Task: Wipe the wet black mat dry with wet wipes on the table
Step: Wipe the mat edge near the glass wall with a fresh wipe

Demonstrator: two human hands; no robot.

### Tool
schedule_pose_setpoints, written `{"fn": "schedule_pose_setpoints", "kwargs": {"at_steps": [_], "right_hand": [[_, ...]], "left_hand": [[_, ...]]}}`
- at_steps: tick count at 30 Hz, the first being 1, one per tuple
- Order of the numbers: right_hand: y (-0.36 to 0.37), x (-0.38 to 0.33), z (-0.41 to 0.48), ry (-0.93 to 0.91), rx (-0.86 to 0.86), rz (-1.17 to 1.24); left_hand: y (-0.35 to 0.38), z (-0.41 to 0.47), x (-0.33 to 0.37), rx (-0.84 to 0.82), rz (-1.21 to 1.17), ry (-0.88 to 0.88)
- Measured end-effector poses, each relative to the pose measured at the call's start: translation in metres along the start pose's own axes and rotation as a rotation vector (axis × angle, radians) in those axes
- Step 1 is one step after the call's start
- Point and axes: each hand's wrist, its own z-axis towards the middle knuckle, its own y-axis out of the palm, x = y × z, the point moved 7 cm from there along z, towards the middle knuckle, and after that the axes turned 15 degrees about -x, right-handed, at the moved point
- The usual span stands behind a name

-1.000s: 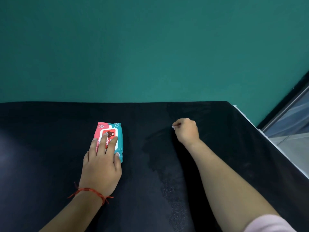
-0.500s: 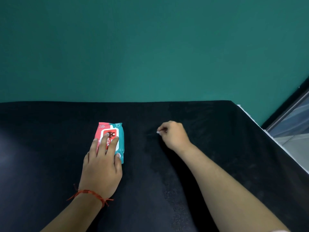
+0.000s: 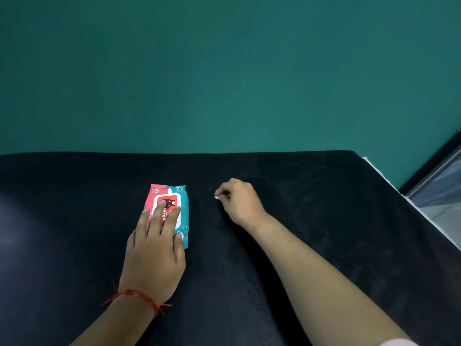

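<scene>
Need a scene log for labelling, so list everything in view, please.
black mat: one, black, covers the table top.
wipes pack: one, red and teal, on the mat left of centre.
wall: one, teal, behind the table.
table edge: one, white, along the mat's right side.
glass panel: one, greyish with a dark frame, far right.
bracelet: one, red string, on the left wrist.
sleeve: one, pale pink, bottom right corner.
left hand: one, fingers straight, rests on the wipes pack.
right hand: one, fingers curled, on the mat right of the pack; the white speck at its fingertips is too small to identify.
</scene>
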Motion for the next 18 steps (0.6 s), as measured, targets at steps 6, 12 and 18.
{"fn": "schedule_pose_setpoints", "kwargs": {"at_steps": [6,12,18], "right_hand": [[-0.057,0.072,0.009,0.236,0.175,0.002],[-0.065,0.066,0.042,0.375,0.218,0.048],[-0.004,0.002,0.034,0.036,0.016,0.020]], "left_hand": [[0.002,0.001,-0.001,0.000,0.001,-0.004],[0.002,0.001,0.000,0.001,0.007,-0.006],[0.002,0.001,-0.001,0.004,0.017,-0.002]]}}
